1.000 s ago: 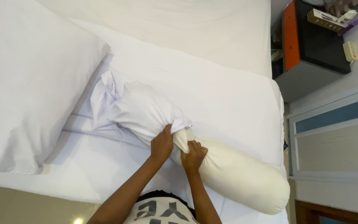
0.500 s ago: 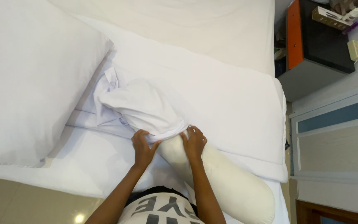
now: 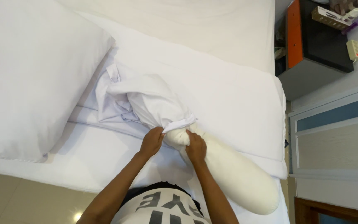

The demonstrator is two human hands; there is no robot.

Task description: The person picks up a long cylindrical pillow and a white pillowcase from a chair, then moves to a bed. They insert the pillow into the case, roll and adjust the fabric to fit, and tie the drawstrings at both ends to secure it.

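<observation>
Left hand (image 3: 152, 141) fingers clenched on the open hem of one white pillowcase (image 3: 146, 101); right hand (image 3: 196, 148) fingers grasping one cream bolster (image 3: 233, 174), half sleeved, at bed (image 3: 237, 95) centre. Bunched case fabric at 11 o'clock. One large white pillow (image 3: 30, 74) at 9 o'clock. One black-and-orange nightstand (image 3: 311, 41) at 2 o'clock.

Both forearms are bare to the lower edge of the view, with no sleeve, watch or ring showing on the left hand (image 3: 151, 141) or the right hand (image 3: 196, 148). Below them, between the arms, is a white shirt (image 3: 162, 207) with large dark block lettering across the chest and a dark band at the neckline.
</observation>
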